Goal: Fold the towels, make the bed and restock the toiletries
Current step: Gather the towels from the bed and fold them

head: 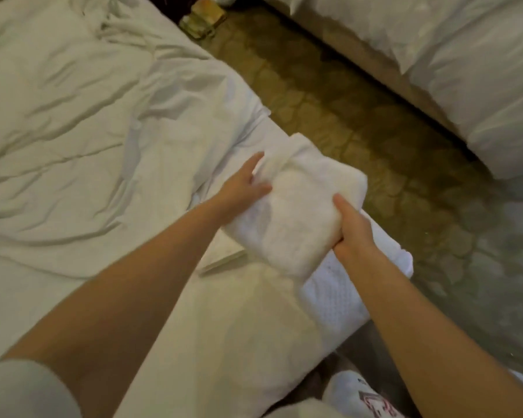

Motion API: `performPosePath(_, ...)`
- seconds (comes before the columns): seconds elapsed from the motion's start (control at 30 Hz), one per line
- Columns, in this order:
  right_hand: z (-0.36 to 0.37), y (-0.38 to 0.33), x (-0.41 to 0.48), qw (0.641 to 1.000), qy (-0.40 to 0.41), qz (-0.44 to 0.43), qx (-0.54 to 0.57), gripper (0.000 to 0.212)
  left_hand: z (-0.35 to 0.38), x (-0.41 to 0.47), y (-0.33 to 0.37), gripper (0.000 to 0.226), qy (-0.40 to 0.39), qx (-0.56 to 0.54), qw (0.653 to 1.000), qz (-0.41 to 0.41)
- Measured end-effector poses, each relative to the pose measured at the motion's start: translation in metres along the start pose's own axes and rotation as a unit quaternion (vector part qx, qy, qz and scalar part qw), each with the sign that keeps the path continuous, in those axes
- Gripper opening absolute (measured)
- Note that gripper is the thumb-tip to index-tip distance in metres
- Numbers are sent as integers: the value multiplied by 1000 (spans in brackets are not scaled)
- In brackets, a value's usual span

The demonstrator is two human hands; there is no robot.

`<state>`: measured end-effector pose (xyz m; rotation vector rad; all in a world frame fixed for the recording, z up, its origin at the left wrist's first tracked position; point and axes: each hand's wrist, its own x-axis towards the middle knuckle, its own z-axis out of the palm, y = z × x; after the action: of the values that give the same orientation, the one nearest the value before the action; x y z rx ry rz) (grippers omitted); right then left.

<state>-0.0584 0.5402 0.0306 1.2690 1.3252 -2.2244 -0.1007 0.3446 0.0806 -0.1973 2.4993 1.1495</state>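
A folded white towel (296, 206) is lifted just above the bed's right edge, held between both hands. My left hand (242, 185) grips its left side, thumb on top and fingers partly hidden against the cloth. My right hand (352, 227) grips its near right edge, thumb lying on top and the fingers hidden underneath. Under it lies another folded white towel (338, 294) with a waffle texture, at the mattress corner. The bed (73, 131) stretches to the left, covered by a rumpled white sheet.
A second bed with white bedding (465, 70) stands at the upper right. Between the beds runs a strip of brown patterned floor (360, 131). A small yellowish object (204, 18) lies on the floor at the top. A white shoe (357, 393) shows at the bottom.
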Motion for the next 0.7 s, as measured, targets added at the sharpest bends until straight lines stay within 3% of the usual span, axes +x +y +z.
performPosePath(0.1, 32, -30, 52, 997, -77, -7, 28, 51, -15, 49, 15, 65, 34, -34, 998, -33)
performPosePath(0.2, 64, -49, 87, 978, -170, -28, -115, 72, -6, 65, -10, 66, 116, -126, 978, -118)
performPosePath(0.27, 79, -47, 106, 921, -194, -84, -327, 83, 21, 57, -41, 70, 171, -227, 942, -176)
performPosePath(0.33, 84, -33, 120, 810, -229, -148, -520, 86, 58, 41, -67, 81, 184, -288, 909, -240)
performPosePath(0.4, 78, -11, 135, 737, -262, -180, -597, 86, 88, 30, -76, 83, 189, -285, 894, -289)
performPosePath(0.47, 75, -1, 140, 715, -248, -225, -614, 80, 99, 35, -78, 74, 215, -227, 901, -301)
performPosePath(0.63, 80, -10, 123, 703, -217, -329, -593, 64, 88, 33, -68, 73, 259, -181, 906, -281)
performPosePath(0.7, 77, -7, 114, 644, -199, -327, -662, 63, 89, 21, -63, 76, 230, -140, 909, -317)
